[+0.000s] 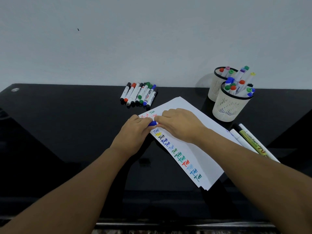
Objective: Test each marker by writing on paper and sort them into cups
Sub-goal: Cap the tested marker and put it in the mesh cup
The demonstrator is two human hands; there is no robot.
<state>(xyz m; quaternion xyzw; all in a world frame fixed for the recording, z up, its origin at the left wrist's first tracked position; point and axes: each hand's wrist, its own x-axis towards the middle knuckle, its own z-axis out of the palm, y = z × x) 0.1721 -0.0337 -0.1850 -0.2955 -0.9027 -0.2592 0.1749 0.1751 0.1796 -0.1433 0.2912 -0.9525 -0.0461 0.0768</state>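
A blue-capped marker [153,123] lies between both my hands over the upper left corner of the white paper stack [199,146]. My left hand [136,132] is shut on the blue cap end. My right hand [180,124] grips the marker's body, which is mostly hidden under its fingers. The paper carries a column of "Test" words in several colours. A row of several markers [139,94] lies at the back of the table. Two cream mesh cups stand at the right: the near cup [228,108] and the far cup [214,92], both holding several markers.
The table [67,132] is black and glossy and stands against a pale wall. Three markers [248,139] lie loose to the right of the paper, near my right forearm. The table's front edge runs along the bottom of the view.
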